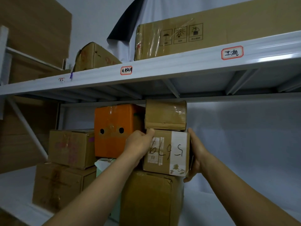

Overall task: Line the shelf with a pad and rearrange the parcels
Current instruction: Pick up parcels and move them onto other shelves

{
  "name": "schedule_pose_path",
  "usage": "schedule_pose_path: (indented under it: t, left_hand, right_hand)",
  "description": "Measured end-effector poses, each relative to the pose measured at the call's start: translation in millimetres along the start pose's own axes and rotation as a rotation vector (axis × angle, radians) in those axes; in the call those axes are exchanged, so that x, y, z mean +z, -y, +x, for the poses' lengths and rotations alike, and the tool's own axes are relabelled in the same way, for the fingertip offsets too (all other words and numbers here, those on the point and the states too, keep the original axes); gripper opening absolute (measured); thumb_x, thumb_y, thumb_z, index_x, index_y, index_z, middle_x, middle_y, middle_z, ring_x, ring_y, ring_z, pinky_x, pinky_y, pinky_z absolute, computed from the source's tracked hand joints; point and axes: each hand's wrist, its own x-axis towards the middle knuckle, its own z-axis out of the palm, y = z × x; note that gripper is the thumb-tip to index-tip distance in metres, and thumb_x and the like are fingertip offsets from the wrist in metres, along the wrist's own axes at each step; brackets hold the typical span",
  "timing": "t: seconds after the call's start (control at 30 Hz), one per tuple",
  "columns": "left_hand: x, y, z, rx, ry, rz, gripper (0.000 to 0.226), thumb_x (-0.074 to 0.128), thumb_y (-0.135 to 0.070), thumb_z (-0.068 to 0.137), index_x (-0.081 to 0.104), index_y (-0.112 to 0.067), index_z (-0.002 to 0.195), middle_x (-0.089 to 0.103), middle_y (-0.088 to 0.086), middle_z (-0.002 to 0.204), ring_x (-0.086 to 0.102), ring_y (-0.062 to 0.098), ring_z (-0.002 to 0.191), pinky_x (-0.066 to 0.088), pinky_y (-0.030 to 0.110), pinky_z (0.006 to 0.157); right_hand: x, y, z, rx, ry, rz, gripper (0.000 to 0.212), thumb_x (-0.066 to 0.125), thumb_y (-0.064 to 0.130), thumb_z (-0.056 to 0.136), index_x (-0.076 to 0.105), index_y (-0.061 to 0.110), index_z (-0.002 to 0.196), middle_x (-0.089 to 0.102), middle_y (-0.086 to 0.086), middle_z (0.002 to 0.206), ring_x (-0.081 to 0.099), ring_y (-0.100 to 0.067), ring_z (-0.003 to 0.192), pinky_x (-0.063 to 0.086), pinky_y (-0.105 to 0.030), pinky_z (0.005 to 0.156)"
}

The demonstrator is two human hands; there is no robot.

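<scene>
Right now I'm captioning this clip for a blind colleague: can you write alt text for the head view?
A person's left hand and right hand grip the sides of a labelled cardboard box, the middle of a three-box stack under a white shelf, with a smaller box on top. An orange box stands to its left, beside more cartons.

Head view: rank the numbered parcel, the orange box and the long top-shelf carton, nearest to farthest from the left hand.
1. The numbered parcel, gripped by the left hand.
2. The orange box, just behind, leftward.
3. The long carton, upper shelf, up right.
</scene>
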Motion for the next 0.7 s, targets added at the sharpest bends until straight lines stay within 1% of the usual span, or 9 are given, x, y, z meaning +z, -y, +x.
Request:
schedule_pose_path:
  t: [0.07, 0.17, 0.23, 0.3, 0.37, 0.43, 0.5, 0.57, 0.7]
  left_hand:
    - [5, -3, 3, 0.027, 0.008, -0.013, 0.045, 0.037, -0.053, 0.094, 0.058, -0.013, 0.089, 0.064, 0.006, 0.099, 0.056, 0.02, 0.086, 0.046, 0.038, 0.082]
    - [9, -8, 8, 0.036, -0.066, -0.032, 0.048, 0.035, -0.053, 0.094, 0.058, -0.011, 0.098, 0.062, 0.008, 0.101, 0.057, 0.023, 0.09, 0.046, 0.039, 0.082]
    - [11, -12, 14, 0.056, -0.114, -0.04, 0.048, 0.039, -0.053, 0.093, 0.053, -0.013, 0.114, 0.058, 0.007, 0.109, 0.056, 0.024, 0.097, 0.049, 0.042, 0.088]
    - [14, -19, 18, 0.074, -0.067, -0.034, 0.059, 0.041, -0.055, 0.091, 0.041, -0.016, 0.136, 0.053, 0.008, 0.128, 0.053, 0.027, 0.114, 0.045, 0.047, 0.098]
    - [15, -27, 20, 0.101, -0.018, -0.038, 0.069, 0.042, -0.056, 0.091, 0.026, -0.018, 0.147, 0.043, 0.009, 0.143, 0.044, 0.03, 0.128, 0.039, 0.048, 0.105]
    - [14, -35, 24, 0.113, -0.001, -0.062, 0.07, 0.04, -0.056, 0.092, 0.019, -0.021, 0.149, 0.038, 0.009, 0.147, 0.04, 0.03, 0.131, 0.036, 0.046, 0.107]
    - [12, -40, 31, 0.109, 0.001, -0.099, 0.067, 0.037, -0.055, 0.094, 0.019, -0.022, 0.149, 0.037, 0.009, 0.148, 0.039, 0.031, 0.132, 0.035, 0.043, 0.105]
    - [11, -45, 35, 0.085, 0.032, -0.135, 0.066, 0.035, -0.057, 0.094, 0.026, -0.02, 0.148, 0.04, 0.009, 0.146, 0.041, 0.031, 0.13, 0.035, 0.044, 0.106]
    - [12, -52, 35, 0.076, 0.093, -0.244, 0.069, 0.04, -0.061, 0.09, 0.034, -0.017, 0.143, 0.048, 0.007, 0.135, 0.049, 0.026, 0.117, 0.04, 0.042, 0.099]
  right_hand:
    - [-9, 1, 5, -0.009, -0.001, 0.002, 0.105, 0.055, 0.088, 0.038, 0.071, 0.009, 0.105, 0.062, -0.025, 0.119, 0.051, -0.049, 0.112, 0.029, -0.063, 0.102]
    - [-19, 2, 12, -0.063, -0.024, -0.032, 0.099, 0.063, 0.086, 0.033, 0.074, 0.011, 0.096, 0.066, -0.024, 0.114, 0.056, -0.047, 0.111, 0.034, -0.059, 0.101]
    - [-22, 2, 14, -0.078, -0.081, -0.063, 0.103, 0.06, 0.089, 0.036, 0.072, 0.012, 0.102, 0.064, -0.025, 0.118, 0.055, -0.048, 0.112, 0.033, -0.062, 0.101]
    - [-28, 4, 24, -0.105, -0.106, -0.043, 0.119, 0.058, 0.093, 0.027, 0.066, 0.016, 0.117, 0.057, -0.025, 0.128, 0.051, -0.049, 0.116, 0.03, -0.067, 0.1]
    - [-28, 8, 20, -0.127, -0.12, -0.03, 0.133, 0.056, 0.096, 0.023, 0.05, 0.028, 0.137, 0.043, -0.02, 0.144, 0.041, -0.05, 0.126, 0.023, -0.073, 0.1]
    - [-17, 18, -9, -0.192, -0.107, -0.01, 0.115, 0.046, 0.094, 0.054, 0.027, 0.032, 0.149, 0.025, -0.014, 0.156, 0.026, -0.046, 0.138, 0.014, -0.069, 0.108]
    - [-15, 29, -18, -0.407, -0.136, -0.009, 0.083, 0.029, 0.075, 0.085, 0.021, 0.027, 0.152, 0.017, -0.008, 0.159, 0.016, -0.033, 0.145, 0.008, -0.055, 0.114]
    - [-16, 39, -21, -0.517, -0.146, -0.061, 0.07, 0.02, 0.065, 0.094, 0.029, 0.024, 0.149, 0.023, -0.005, 0.158, 0.016, -0.024, 0.146, 0.005, -0.046, 0.117]
    - [-13, 50, -26, -0.524, -0.089, -0.058, 0.069, 0.013, 0.066, 0.093, 0.037, 0.027, 0.145, 0.034, -0.008, 0.153, 0.016, -0.025, 0.146, 0.003, -0.046, 0.117]
